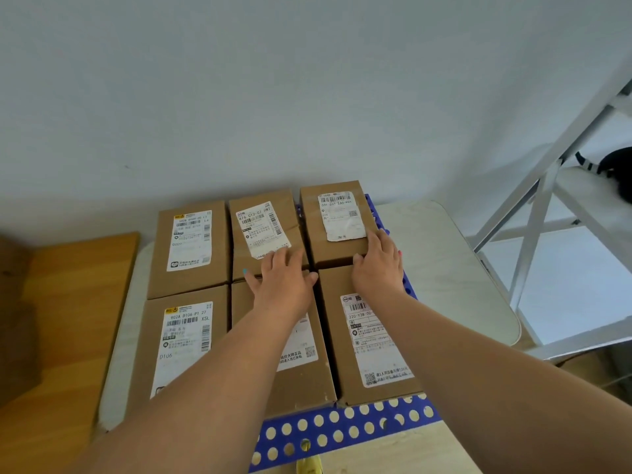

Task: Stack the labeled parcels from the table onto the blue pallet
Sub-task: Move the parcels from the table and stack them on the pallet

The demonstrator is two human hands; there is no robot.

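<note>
1. On the blue pallet (345,429), which lies on the pale desk (441,254), six labeled cardboard parcels sit in two rows of three, sides touching.
2. The left hand (284,278) rests flat, fingers spread and straight, on the near end of the far-middle parcel (263,230), reaching over the near-middle parcel (290,354).
3. The right hand (376,265) lies with straight fingers on the near right corner of the far-right parcel (337,220), gripping nothing.
4. Risk: a hard push toward the desk's far edge could skew these two parcels and open gaps in the row.
5. Risk: the far-right parcel sits close to the pallet's right edge, so a sideways shove may hang it over.
6. Risk: the far-left parcel (189,244) and near-left parcel (181,347) seem to sit at or past the pallet's left side; whether they are fully supported cannot be told.
7. Count: six parcels including the near-right parcel (369,340), six labels, one pallet, two hands, one white shelf frame (547,206).
</note>
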